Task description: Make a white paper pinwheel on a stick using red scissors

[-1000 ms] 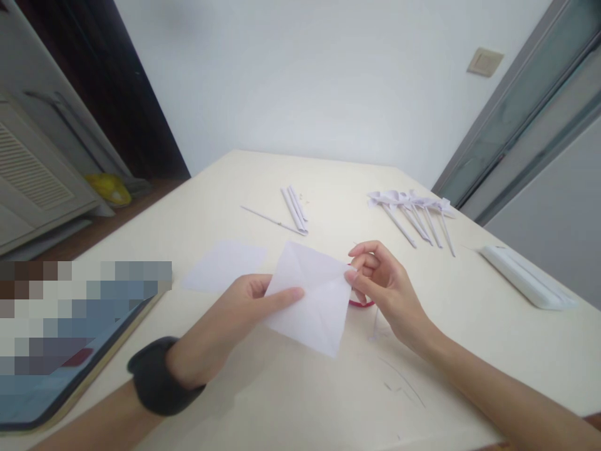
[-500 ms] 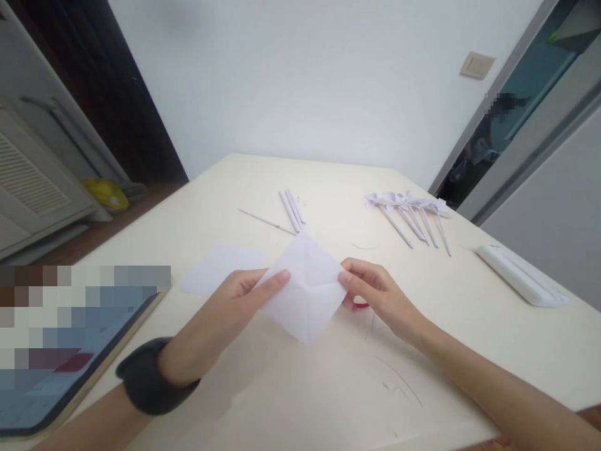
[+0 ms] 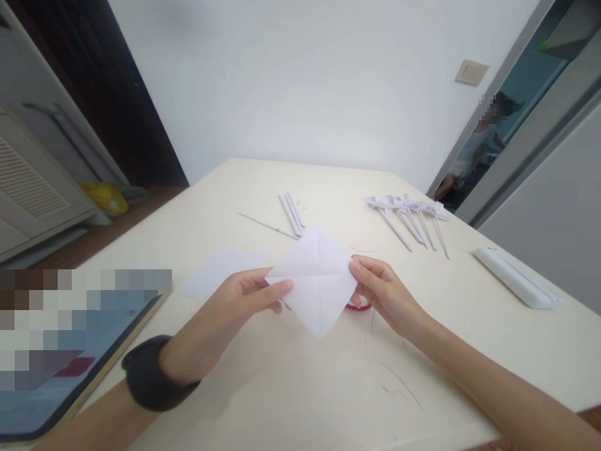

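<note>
A square sheet of white paper [image 3: 319, 288] with crossing creases is held up cornerwise over the table. My left hand [image 3: 251, 293] pinches its left side, thumb in front and fingers behind. At the right corner my right hand [image 3: 382, 285] grips it between thumb and fingers. Behind my right fingers, partly hidden, a red curved handle [image 3: 359, 307] lies on the table. Another white sheet [image 3: 213, 270] lies flat beyond my left hand. Past the held paper are rolled white paper sticks [image 3: 291, 214] and a thin rod [image 3: 263, 223].
Several paper pinwheels on sticks [image 3: 413, 219] lie in a row at the back right. A long white case [image 3: 516, 279] rests near the right edge of the table [image 3: 263, 401]. A tablet [image 3: 89, 369] lies at left. Beyond the doorway sits a person [image 3: 479, 144].
The held paper has shifted slightly right and turned a little, with my left grip now nearer its left corner. More of the person in the doorway shows.
</note>
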Demonstrator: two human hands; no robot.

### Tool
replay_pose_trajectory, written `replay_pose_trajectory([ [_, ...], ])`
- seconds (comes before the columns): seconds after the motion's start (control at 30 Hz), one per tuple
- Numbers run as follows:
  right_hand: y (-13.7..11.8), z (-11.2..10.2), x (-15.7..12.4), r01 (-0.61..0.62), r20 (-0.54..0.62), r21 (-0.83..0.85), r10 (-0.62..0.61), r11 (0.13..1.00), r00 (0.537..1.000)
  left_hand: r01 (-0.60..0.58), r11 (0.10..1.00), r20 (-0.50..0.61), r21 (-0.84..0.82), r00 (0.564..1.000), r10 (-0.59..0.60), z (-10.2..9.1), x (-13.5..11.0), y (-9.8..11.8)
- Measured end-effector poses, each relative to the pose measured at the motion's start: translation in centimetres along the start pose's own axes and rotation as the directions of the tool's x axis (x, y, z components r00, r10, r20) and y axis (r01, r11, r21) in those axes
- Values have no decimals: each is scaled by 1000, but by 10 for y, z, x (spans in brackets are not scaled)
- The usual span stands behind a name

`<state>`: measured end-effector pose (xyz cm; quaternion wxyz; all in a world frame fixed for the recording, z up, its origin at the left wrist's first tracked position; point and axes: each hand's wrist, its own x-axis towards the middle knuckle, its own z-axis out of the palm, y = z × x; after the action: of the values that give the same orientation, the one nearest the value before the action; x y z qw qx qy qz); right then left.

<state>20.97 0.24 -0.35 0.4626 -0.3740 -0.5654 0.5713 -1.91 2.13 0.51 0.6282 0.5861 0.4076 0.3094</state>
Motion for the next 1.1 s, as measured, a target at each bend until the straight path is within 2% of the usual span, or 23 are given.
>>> replay_pose_trajectory([
  [0.2,0,-1,1,-19,14,18,18,1000,1000,-97,995,-63,-13,993,96,2,2,2],
  [0.43,-1,0,1,-24,7,-14,24,1000,1000,-131,989,-94,-68,988,125,4,-1,8],
  [0.57,0,3,0,-31,-2,-92,31,995,1000,-128,987,-82,-93,989,120,4,-1,8],
  [0.77,-13,-7,2,-21,-35,-302,11,953,999,-112,993,-122,22,986,114,-1,2,0],
  [0.87,-18,-18,1,-5,-36,-493,-14,870,999,-115,993,-161,10,980,115,-2,2,0],
  [0.9,-18,-20,0,42,0,-722,-61,690,998,-121,993,-173,-5,978,118,-1,2,1],
  [0.93,-16,-22,0,57,33,-847,-53,528,998,-130,991,-187,-20,975,124,-1,1,3],
  [0.97,-13,-23,-1,59,47,-878,-37,475,998,-139,990,-207,-34,970,129,-1,1,5],
  [1.0,-9,-23,-1,62,59,-895,-21,442,998,-148,988,-227,-44,965,135,-1,1,6],
  [1.1,2,-22,-2,48,57,-895,8,445,998,-167,984,-275,-58,950,145,-1,2,10],
])
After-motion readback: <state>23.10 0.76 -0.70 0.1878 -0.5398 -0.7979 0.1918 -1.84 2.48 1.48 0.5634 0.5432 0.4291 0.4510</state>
